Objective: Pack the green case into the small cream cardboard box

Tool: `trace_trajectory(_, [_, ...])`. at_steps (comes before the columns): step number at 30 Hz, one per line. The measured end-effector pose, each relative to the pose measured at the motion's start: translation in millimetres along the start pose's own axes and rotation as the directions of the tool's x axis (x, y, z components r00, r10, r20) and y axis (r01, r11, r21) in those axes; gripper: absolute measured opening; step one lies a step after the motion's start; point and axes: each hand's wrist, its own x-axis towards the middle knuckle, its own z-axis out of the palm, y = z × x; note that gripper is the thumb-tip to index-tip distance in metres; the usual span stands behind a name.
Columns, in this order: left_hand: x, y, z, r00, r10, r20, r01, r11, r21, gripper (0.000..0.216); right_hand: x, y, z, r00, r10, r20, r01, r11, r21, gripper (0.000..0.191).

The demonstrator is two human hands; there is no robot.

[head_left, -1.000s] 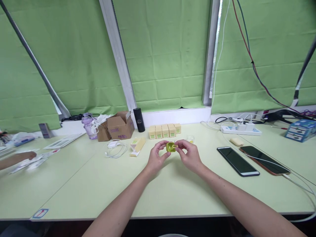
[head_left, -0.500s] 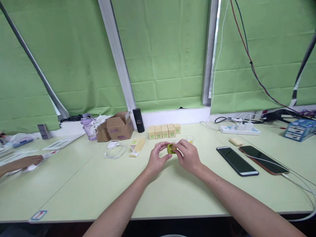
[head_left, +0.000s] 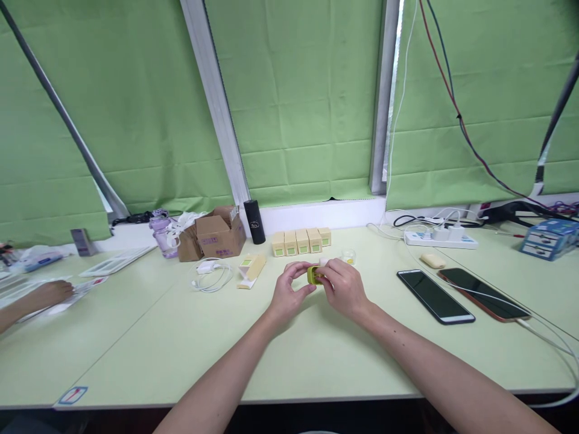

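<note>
Between thumb and fingers, my left hand [head_left: 289, 292] grips a small yellow-green case [head_left: 313, 275] above the table. The case's open side faces my right hand [head_left: 344, 288], whose closed fingertips reach into it. Whatever those fingers pinch is hidden behind them. Just beyond my hands is a small whitish item [head_left: 323, 261], partly covered, and near it a clear round container [head_left: 348, 257] with something yellow in it. An opened cream carton [head_left: 252, 269] lies to the left of my left hand.
Several small cream boxes [head_left: 302, 242] stand in a row behind my hands. A black cylinder [head_left: 254, 222], a cardboard box [head_left: 220, 234] and a white charger cable [head_left: 212, 275] are to the left. Two phones [head_left: 435, 296] [head_left: 484, 293] and a power strip [head_left: 441, 238] sit right. A co-worker's hand [head_left: 54, 293] rests on papers.
My right fingertips have shifted slightly within the opening of the yellow-green case. My left hand keeps its hold. At the far left the co-worker's hand has moved a little leftward.
</note>
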Motion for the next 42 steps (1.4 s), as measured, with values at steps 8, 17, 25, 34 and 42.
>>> trace_trajectory(8, [-1, 0, 0, 1.000, -0.005, 0.009, 0.005, 1.000, -0.006, 0.045, 0, 1, 1, 1.000, -0.023, 0.004, 0.022, 0.999, 0.027, 0.019])
trace_trajectory(17, [-1, 1, 1, 0.999, -0.030, 0.018, 0.031, 0.999, -0.032, 0.044, 1, 0, 2, 0.999, -0.031, 0.017, 0.030, 0.996, 0.079, 0.022])
trace_trajectory(25, [0, -2, -1, 1.000, -0.021, 0.022, 0.021, 1.000, 0.000, 0.043, 2, 3, 0, 0.997, -0.039, 0.060, 0.034, 0.996, 0.084, 0.019])
trace_trajectory(34, [4, -3, -5, 0.998, 0.012, -0.056, -0.008, 0.998, 0.066, 0.040, 4, 6, -17, 0.997, -0.051, 0.064, 0.040, 0.986, 0.165, 0.038])
trace_trajectory(42, [0, -4, -3, 0.995, 0.037, -0.097, -0.019, 0.983, 0.185, 0.042, -2, 1, -6, 0.976, 0.003, 0.218, -0.046, 0.980, 0.193, 0.066])
